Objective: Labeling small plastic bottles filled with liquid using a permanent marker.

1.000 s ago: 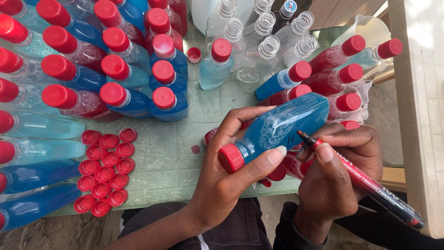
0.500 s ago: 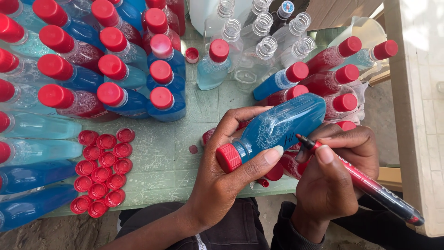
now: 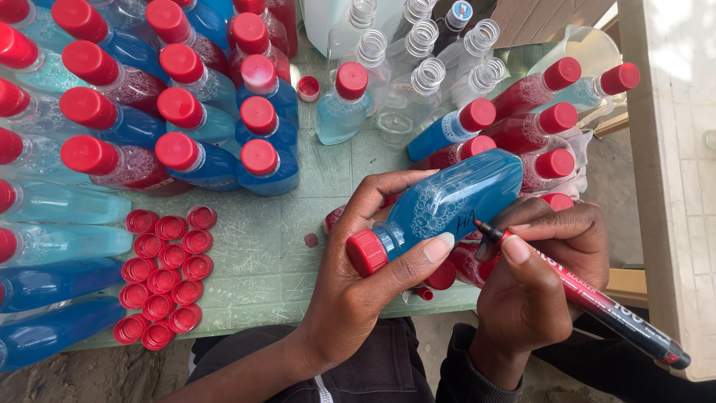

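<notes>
Left hand (image 3: 358, 276) is wrapped firmly round a blue bottle (image 3: 447, 201), thumb pressed along its near side and fingers curled over the far side, holding it on its side above the near edge of the worktop (image 3: 298, 246), its red cap (image 3: 367, 252) pointing down-left. Right hand (image 3: 533, 283) is clamped on a red marker (image 3: 589, 298), gripped like a pen, and the dark tip sits right against the bottle's flank, where a few dark strokes of writing show. Just beneath the held bottle, more red-capped bottles lie on their sides, partly hidden by both hands. Over to the left, a big block of capped bottles (image 3: 179, 104) stands upright, blue and reddish liquids mixed, and others lie flat along the left edge. Loose red caps (image 3: 164, 276) are clustered in rows near the front left. Up top, clear empty bottles (image 3: 418, 67) stand uncapped, threads showing, with a lone light-blue capped bottle (image 3: 344, 108) beside them
</notes>
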